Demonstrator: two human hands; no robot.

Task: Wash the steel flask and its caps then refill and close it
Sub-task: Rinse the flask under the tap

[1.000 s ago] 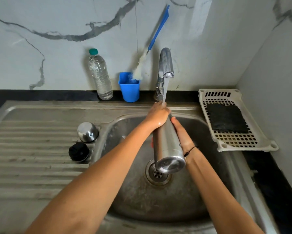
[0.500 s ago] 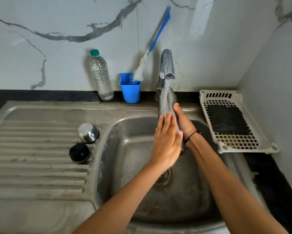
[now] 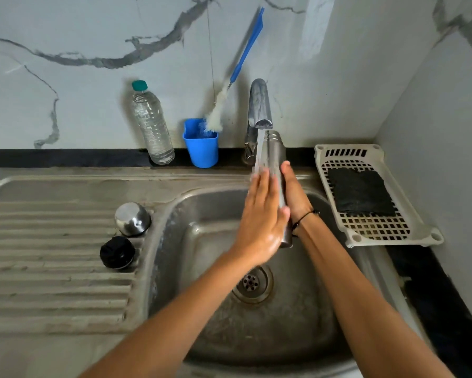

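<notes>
Flask (image 3: 277, 170): centre right of the frame, over the sink (image 3: 202, 241); held between both hands, mouth up just under the tap (image 3: 260, 105), base toward the lower frame.
Long axis: near upright, tilted a little, running from the tap spout down to the wrists.
Water: a stream falls from the spout onto the flask's left side and the left fingertips; whether any enters the mouth cannot be told.
Left hand (image 3: 262, 216): fingers straight and together, palm pressed flat against the flask's left side; not curled round it.
Right hand (image 3: 295, 195): on the flask's right side and behind it, thumb up along the wall; it appears to grasp the body, though the fingers are hidden by the flask.
Nearer hand: both touch the flask; the right carries it, the left rubs it, by judgement.
Steel cap (image 3: 132, 219): on the surface left of the sink, middle left of the frame, well apart from the hands.
Black cap (image 3: 117, 252): just below the steel cap, near it.
Step in hand: rinsing the flask's outside; the caps appear still to be washed.
Next move: likely turns on keeping the flask under the stream while the left palm slides along the axis.
</notes>
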